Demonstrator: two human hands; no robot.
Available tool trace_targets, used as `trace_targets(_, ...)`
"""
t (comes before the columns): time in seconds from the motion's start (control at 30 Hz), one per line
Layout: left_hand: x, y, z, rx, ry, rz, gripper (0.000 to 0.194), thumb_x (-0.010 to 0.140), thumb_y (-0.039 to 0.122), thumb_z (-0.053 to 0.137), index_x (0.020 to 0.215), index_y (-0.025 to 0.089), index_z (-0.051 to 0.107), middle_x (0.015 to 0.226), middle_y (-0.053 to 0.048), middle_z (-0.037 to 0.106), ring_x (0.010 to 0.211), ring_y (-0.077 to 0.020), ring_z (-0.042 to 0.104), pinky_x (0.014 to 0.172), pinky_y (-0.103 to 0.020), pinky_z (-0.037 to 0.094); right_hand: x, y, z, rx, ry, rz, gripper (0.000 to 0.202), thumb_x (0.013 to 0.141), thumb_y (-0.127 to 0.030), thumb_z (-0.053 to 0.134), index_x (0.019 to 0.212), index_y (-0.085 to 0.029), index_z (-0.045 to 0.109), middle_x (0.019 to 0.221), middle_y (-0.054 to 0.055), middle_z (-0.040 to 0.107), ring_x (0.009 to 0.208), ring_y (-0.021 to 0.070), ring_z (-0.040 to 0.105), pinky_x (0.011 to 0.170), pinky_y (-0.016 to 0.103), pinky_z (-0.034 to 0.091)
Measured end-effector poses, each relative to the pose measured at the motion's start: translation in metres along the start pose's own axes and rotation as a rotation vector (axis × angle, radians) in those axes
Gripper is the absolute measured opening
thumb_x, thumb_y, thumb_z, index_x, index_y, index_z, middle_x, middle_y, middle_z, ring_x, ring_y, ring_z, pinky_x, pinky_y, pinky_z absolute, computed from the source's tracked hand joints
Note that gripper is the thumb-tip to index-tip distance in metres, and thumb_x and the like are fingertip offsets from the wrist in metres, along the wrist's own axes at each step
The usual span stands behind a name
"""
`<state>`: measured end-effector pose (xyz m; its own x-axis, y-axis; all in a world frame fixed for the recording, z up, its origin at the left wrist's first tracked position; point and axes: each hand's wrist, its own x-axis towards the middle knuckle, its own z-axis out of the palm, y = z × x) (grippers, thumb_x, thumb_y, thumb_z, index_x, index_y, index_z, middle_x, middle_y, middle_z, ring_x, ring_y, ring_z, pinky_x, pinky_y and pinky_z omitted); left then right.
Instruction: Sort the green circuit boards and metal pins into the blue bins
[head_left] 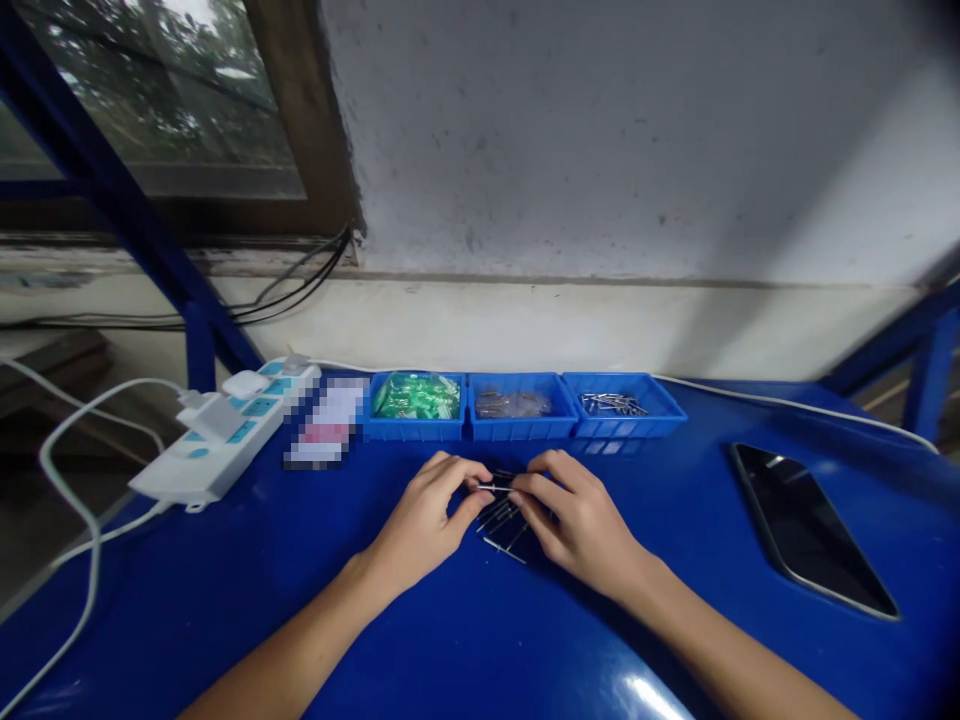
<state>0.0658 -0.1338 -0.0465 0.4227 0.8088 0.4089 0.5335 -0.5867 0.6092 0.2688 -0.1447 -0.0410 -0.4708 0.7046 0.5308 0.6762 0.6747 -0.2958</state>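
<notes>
A thin metal pin (496, 488) with a small collar near its middle is held level between my two hands. My left hand (424, 510) pinches its left end with thumb and fingertips. At the other end, the fingertips of my right hand (581, 515) are closed on the pin. Several similar loose pins (505, 548) lie on the blue table just below my fingers, partly hidden by my right hand. Behind my hands, the right blue bin (630, 428) contains more slim metal pins (611, 404).
The left blue bin (416, 430) contains green plastic-wrapped pieces (416, 396); the middle blue bin (523, 430) holds small parts in clear plastic. A white power strip (225, 440) with cables stands at left. A phone (814, 530) lies at right. Blue frame posts flank the table.
</notes>
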Motion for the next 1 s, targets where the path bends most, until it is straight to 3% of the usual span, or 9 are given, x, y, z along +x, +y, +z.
trace_targets(0.23, 0.001, 0.003, -0.001, -0.004, 0.039, 0.027, 0.013, 0.091, 0.022, 0.046, 0.084, 0.02, 0.056, 0.081, 0.0, 0.061, 0.08, -0.0148, 0.053, 0.075, -0.028, 0.042, 0.001, -0.004, 0.001, 0.014, 0.019, -0.031, 0.017, 0.09, -0.024, 0.047, 0.1, -0.018, 0.06, 0.087, 0.007, 0.058, 0.076, 0.0174, 0.054, 0.068, 0.033, 0.045)
trace_targets(0.37, 0.001, 0.004, -0.003, -0.001, -0.029, 0.019, 0.013, 0.092, 0.023, 0.046, 0.086, 0.02, 0.058, 0.08, -0.001, 0.062, 0.08, -0.0155, 0.054, 0.076, -0.03, 0.041, 0.003, -0.002, -0.003, 0.006, 0.044, -0.064, 0.014, 0.089, -0.019, 0.047, 0.092, -0.018, 0.06, 0.083, 0.007, 0.057, 0.073, 0.0162, 0.053, 0.066, 0.031, 0.044)
trace_targets(0.47, -0.001, 0.007, -0.006, 0.029, -0.183, 0.024, 0.008, 0.087, 0.026, 0.055, 0.092, 0.022, 0.058, 0.084, 0.0, 0.062, 0.085, -0.017, 0.054, 0.081, -0.034, 0.039, 0.004, 0.019, -0.019, -0.059, 0.215, -0.015, 0.01, 0.087, -0.02, 0.05, 0.088, -0.018, 0.059, 0.082, 0.006, 0.058, 0.075, 0.0164, 0.054, 0.068, 0.03, 0.045)
trace_targets(0.57, -0.003, 0.01, -0.007, 0.092, -0.356, 0.074, 0.008, 0.082, 0.027, 0.063, 0.089, 0.025, 0.061, 0.093, 0.001, 0.061, 0.093, -0.0195, 0.051, 0.084, -0.036, 0.036, 0.002, 0.056, -0.038, -0.265, 0.449, 0.208, 0.02, 0.084, -0.033, 0.056, 0.096, -0.018, 0.058, 0.08, 0.006, 0.058, 0.076, 0.0196, 0.055, 0.07, 0.033, 0.045)
trace_targets(0.63, -0.004, 0.011, -0.006, 0.122, -0.404, 0.098, 0.001, 0.083, 0.025, 0.061, 0.085, 0.025, 0.061, 0.096, 0.0, 0.059, 0.096, -0.0201, 0.049, 0.083, -0.036, 0.036, -0.001, 0.076, -0.044, -0.358, 0.442, 0.329, 0.037, 0.081, -0.044, 0.059, 0.107, -0.018, 0.055, 0.081, 0.007, 0.059, 0.078, 0.0226, 0.056, 0.069, 0.036, 0.045)
trace_targets(0.7, -0.004, 0.01, -0.004, 0.133, -0.401, 0.099, 0.006, 0.087, 0.022, 0.056, 0.083, 0.023, 0.06, 0.095, -0.001, 0.058, 0.096, -0.0195, 0.048, 0.082, -0.035, 0.037, -0.003, 0.082, -0.044, -0.344, 0.372, 0.355, 0.036, 0.082, -0.046, 0.056, 0.106, -0.018, 0.056, 0.08, 0.006, 0.06, 0.078, 0.0231, 0.057, 0.07, 0.036, 0.045)
trace_targets(0.77, -0.004, 0.009, -0.002, 0.124, -0.36, 0.083, 0.011, 0.09, 0.021, 0.051, 0.083, 0.022, 0.059, 0.093, -0.002, 0.058, 0.094, -0.019, 0.048, 0.082, -0.035, 0.037, -0.003, 0.069, -0.036, -0.241, 0.291, 0.298, 0.027, 0.086, -0.041, 0.052, 0.101, -0.019, 0.059, 0.079, 0.006, 0.061, 0.078, 0.0217, 0.057, 0.071, 0.036, 0.046)
trace_targets(0.87, -0.001, 0.006, -0.001, 0.091, -0.245, 0.046, 0.014, 0.092, 0.022, 0.046, 0.082, 0.021, 0.057, 0.09, -0.002, 0.059, 0.091, -0.0188, 0.048, 0.081, -0.035, 0.039, 0.001, 0.03, -0.019, -0.066, 0.122, 0.14, 0.025, 0.088, -0.038, 0.051, 0.102, -0.019, 0.058, 0.082, 0.006, 0.061, 0.079, 0.0201, 0.057, 0.071, 0.035, 0.046)
trace_targets(1.0, 0.003, 0.001, -0.001, 0.079, -0.067, -0.01, 0.025, 0.094, 0.021, 0.039, 0.074, 0.019, 0.053, 0.077, -0.002, 0.057, 0.078, -0.0165, 0.048, 0.074, -0.031, 0.04, 0.002, -0.01, -0.002, -0.018, -0.027, -0.045, 0.025, 0.087, -0.036, 0.053, 0.103, -0.018, 0.059, 0.087, 0.007, 0.062, 0.076, 0.0187, 0.054, 0.068, 0.034, 0.043)
